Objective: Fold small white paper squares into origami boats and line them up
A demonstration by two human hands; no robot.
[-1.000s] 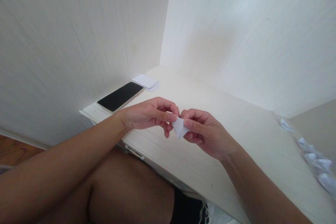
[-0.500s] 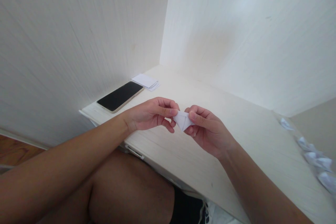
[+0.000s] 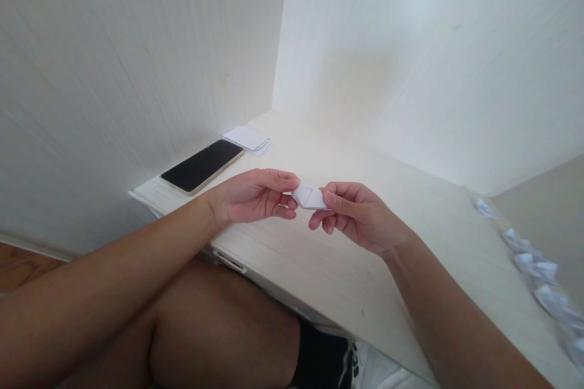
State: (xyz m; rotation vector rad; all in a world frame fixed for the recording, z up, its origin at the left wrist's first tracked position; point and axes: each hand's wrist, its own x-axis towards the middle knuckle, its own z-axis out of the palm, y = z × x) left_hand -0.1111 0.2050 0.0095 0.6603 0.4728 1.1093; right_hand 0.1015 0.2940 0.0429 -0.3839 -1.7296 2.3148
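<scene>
A small folded piece of white paper (image 3: 309, 197) is held in the air over the white table, between my two hands. My left hand (image 3: 262, 196) pinches its left end between thumb and fingers. At the other end, the thumb and fingers of my right hand (image 3: 358, 211) grip it. Fold lines cross the paper's visible face, and its lower edge looks nearly straight. Its underside is hidden from view.
A black-screened phone (image 3: 203, 165) lies at the table's left end, beside folded white sheets (image 3: 249, 138). Several folded white paper pieces (image 3: 536, 267) line the right edge. White panels (image 3: 365, 73) rise behind and at left. A drawer handle (image 3: 229, 261) sits below the front edge.
The paper has turned in my fingers: its downward point has given way to a flatter, longer shape. Both hands stay on it. The view has shifted slightly.
</scene>
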